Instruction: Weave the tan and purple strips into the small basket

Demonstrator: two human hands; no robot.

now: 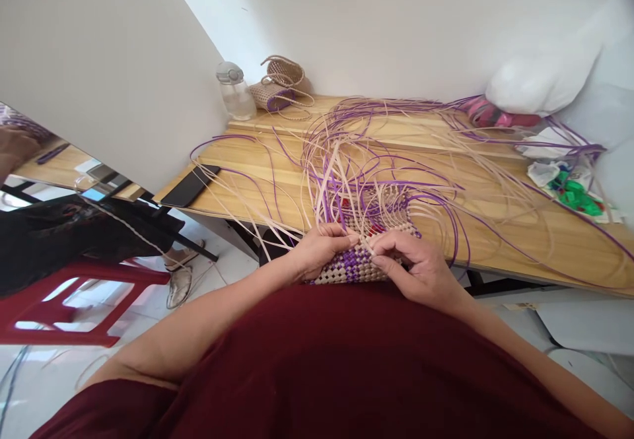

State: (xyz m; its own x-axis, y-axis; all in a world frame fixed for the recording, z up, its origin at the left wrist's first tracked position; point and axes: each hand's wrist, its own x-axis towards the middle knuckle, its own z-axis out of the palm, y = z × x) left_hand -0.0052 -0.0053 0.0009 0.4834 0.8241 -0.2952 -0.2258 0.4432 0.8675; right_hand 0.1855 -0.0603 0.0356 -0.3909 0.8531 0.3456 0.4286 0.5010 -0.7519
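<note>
- Weave (351, 265) — beige with purple pattern, at the near edge of the table (250, 127), right in front of the maroon shirt (347, 366); loose strands (337, 145) stick up from it.
- Left hand (319, 249) — on the weave's left part, thumb and index pinched together on strands at its upper face; other fingers curled.
- Right hand (423, 267) — on the weave's right part, thumb and index pinching a beige strand; fingertips near the left hand's. Exact strand under each thumb too small to tell.
- Strands, beige and purple — fan over the table, mostly back and right.
- Black slab (191, 186) — table's left end, a few strands across its corner.
- Bottle (236, 99) — back left, beside 2 small baskets (271, 97).
- White bag (528, 79) — back right, above a pink pouch (500, 114); green bits (577, 195) nearer.
- Co-worker (74, 234) — far left, partly cut off, dark clothes, by a red stool (106, 327).
</note>
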